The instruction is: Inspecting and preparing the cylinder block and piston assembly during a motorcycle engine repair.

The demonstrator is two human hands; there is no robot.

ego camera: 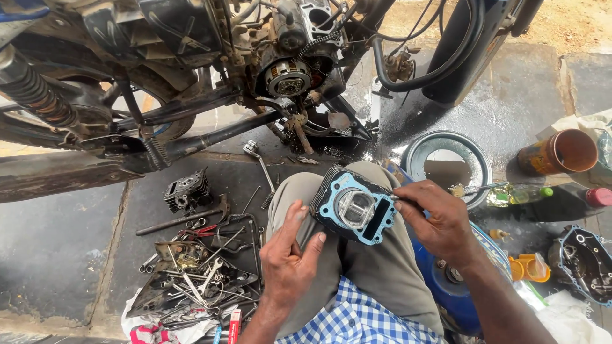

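Steadying cylinder block (354, 207) with flat left hand (288, 255), right hand (433, 220) gripping screwdriver (475, 188) (on knee)

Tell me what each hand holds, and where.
Right hand grips a thin tool mid-shaft, tip on the cylinder block. Left hand steadies the block's lower edge.

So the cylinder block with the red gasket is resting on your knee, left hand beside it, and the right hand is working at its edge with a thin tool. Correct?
Not quite: the gasket is light blue, not red, as the head view shows. The rest holds: the cylinder block rests on the knee, the left hand lies beside it, and the right hand works a thin tool at its edge.
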